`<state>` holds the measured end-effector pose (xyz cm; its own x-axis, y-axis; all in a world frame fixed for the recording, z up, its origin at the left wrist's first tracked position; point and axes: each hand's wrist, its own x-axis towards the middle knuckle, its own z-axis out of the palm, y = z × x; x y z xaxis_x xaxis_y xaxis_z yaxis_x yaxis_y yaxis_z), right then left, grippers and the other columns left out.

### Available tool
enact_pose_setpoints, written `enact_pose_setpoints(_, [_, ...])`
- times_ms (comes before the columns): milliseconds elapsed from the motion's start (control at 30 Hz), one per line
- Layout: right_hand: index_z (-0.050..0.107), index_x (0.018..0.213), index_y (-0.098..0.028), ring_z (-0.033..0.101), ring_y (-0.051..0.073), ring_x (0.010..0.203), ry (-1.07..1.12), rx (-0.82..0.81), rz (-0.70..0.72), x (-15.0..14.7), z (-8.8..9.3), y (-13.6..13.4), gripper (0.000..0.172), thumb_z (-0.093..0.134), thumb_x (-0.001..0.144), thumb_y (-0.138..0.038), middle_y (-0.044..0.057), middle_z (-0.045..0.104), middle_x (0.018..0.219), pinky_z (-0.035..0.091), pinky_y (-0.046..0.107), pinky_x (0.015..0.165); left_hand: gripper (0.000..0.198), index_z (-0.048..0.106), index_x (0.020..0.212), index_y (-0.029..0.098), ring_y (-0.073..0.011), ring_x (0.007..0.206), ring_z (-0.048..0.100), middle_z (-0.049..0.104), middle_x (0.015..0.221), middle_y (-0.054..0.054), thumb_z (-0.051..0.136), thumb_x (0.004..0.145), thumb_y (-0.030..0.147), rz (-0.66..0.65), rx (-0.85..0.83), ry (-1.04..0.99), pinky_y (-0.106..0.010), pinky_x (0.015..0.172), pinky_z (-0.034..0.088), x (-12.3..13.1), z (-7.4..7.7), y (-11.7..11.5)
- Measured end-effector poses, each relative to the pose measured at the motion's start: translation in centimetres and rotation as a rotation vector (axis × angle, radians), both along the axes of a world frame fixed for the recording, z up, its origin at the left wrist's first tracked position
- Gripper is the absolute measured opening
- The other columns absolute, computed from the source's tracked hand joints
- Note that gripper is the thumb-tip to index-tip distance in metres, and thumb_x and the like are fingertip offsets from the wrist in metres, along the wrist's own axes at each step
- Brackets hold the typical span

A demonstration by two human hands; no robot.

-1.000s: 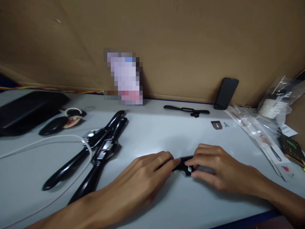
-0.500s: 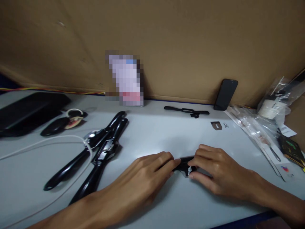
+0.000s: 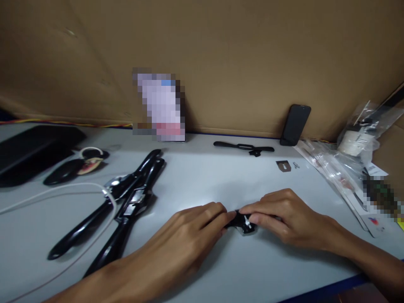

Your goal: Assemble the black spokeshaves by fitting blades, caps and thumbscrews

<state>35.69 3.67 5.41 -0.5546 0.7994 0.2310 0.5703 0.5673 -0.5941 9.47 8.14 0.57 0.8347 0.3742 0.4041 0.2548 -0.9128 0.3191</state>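
Note:
Low over the near part of the table is a black spokeshave (image 3: pixel 241 225) with a small silver screw on its middle. My left hand (image 3: pixel 198 233) is closed round its left end, hiding that handle. From the right, my right hand (image 3: pixel 290 216) grips it with the thumb beside the screw and the fingers at the upper edge. The right handle is mostly covered. Farther back lie a bare black spokeshave body (image 3: pixel 244 146), a small black cap (image 3: pixel 255 153), a flat metal blade (image 3: pixel 283 166) and a small silver screw piece (image 3: pixel 296 165).
Two whole spokeshaves (image 3: pixel 137 200) lie at the left under a white cable (image 3: pixel 78 184), near a black mouse (image 3: pixel 65 171) and a black case (image 3: pixel 38 149). A phone (image 3: pixel 295 125) leans on the cardboard wall (image 3: pixel 236 63). Plastic-wrapped packets (image 3: pixel 334 181) lie right.
My right hand's fingers have shifted from around the screw to the spokeshave's upper edge, leaving the middle more exposed. The whole view has moved slightly.

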Motion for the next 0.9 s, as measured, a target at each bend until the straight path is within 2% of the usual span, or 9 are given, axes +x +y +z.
enact_pose_setpoints(167, [0.081,0.104,-0.017,0.068,0.015,0.070,-0.085,0.003,-0.037,0.0,-0.5,-0.1,0.018,0.066,0.106,-0.026,0.004,0.079,0.083,0.048,0.027,0.069,0.038,0.058,0.137,0.017,-0.0209,0.077,0.072,0.072,0.102,-0.007,0.041,0.105,0.005,0.001,0.011,0.010,-0.032,0.064,0.059,-0.1,-0.1,0.1])
enact_pose_setpoints(267, [0.079,0.102,-0.016,0.065,0.015,0.068,-0.111,0.036,-0.038,0.1,-0.6,-0.1,0.010,0.076,0.098,-0.024,0.003,0.077,0.082,0.046,0.027,0.067,0.038,0.058,0.136,0.016,-0.0213,0.075,0.072,0.072,0.101,-0.007,0.040,0.104,0.003,-0.002,0.019,0.008,-0.033,0.063,0.059,-0.1,-0.1,0.1])
enact_pose_setpoints(467, [0.072,0.091,-0.015,0.059,0.016,0.067,-0.192,0.147,-0.036,-0.6,-1.2,-0.5,0.015,0.072,0.101,-0.025,0.003,0.072,0.076,0.039,0.029,0.063,0.036,0.057,0.133,0.017,-0.0203,0.073,0.071,0.071,0.099,-0.005,0.039,0.106,0.003,0.009,0.026,0.015,-0.032,0.062,0.057,0.0,0.0,0.0])
enact_pose_setpoints(567, [0.068,0.075,-0.016,0.052,0.014,0.059,-0.141,0.178,-0.072,-1.1,-1.8,-0.6,0.033,0.064,0.106,-0.025,0.001,0.066,0.065,0.033,0.029,0.059,0.035,0.057,0.134,0.017,-0.0203,0.073,0.071,0.071,0.100,-0.005,0.039,0.107,0.004,0.003,0.009,0.013,-0.032,0.062,0.056,0.0,0.0,0.0])
enact_pose_setpoints(633, [0.064,0.065,-0.017,0.046,0.012,0.053,-0.052,0.148,-0.095,-1.2,-1.9,-0.5,0.046,0.059,0.109,-0.030,-0.001,0.060,0.058,0.030,0.029,0.056,0.034,0.056,0.134,0.018,-0.0208,0.074,0.070,0.070,0.100,-0.005,0.039,0.107,0.006,-0.003,-0.005,0.016,-0.033,0.063,0.056,0.0,-0.1,0.1])
enact_pose_setpoints(700, [0.067,0.066,-0.016,0.044,0.010,0.051,0.056,0.060,-0.113,-1.0,-1.6,-0.3,0.050,0.056,0.111,-0.034,-0.003,0.058,0.056,0.031,0.027,0.055,0.033,0.056,0.135,0.018,-0.0212,0.074,0.070,0.070,0.100,-0.005,0.039,0.108,0.007,-0.003,0.001,0.016,-0.033,0.063,0.056,0.0,-0.2,0.1])
enact_pose_setpoints(833, [0.081,0.096,-0.015,0.052,0.010,0.054,0.192,-0.083,-0.086,-0.6,-0.9,0.0,0.038,0.053,0.112,-0.035,-0.001,0.069,0.067,0.037,0.023,0.056,0.031,0.055,0.135,0.019,-0.0210,0.073,0.069,0.069,0.099,-0.005,0.039,0.110,0.009,-0.003,0.010,0.019,-0.033,0.062,0.055,-0.1,-0.3,0.1])
enact_pose_setpoints(867, [0.080,0.092,-0.015,0.051,0.010,0.053,0.195,-0.096,-0.082,-0.6,-0.8,0.0,0.040,0.054,0.112,-0.036,-0.001,0.068,0.065,0.037,0.023,0.055,0.031,0.055,0.134,0.019,-0.0209,0.073,0.069,0.069,0.099,-0.005,0.039,0.110,0.009,-0.003,0.005,0.021,-0.032,0.062,0.055,-0.1,-0.3,0.1])
enact_pose_setpoints(900, [0.078,0.080,-0.015,0.049,0.009,0.051,0.196,-0.110,-0.095,-0.6,-0.6,0.0,0.046,0.054,0.111,-0.038,-0.002,0.064,0.059,0.035,0.024,0.053,0.032,0.056,0.134,0.019,-0.0207,0.073,0.069,0.069,0.099,-0.005,0.038,0.110,0.009,-0.003,-0.003,0.024,-0.032,0.062,0.055,-0.1,-0.3,0.1])
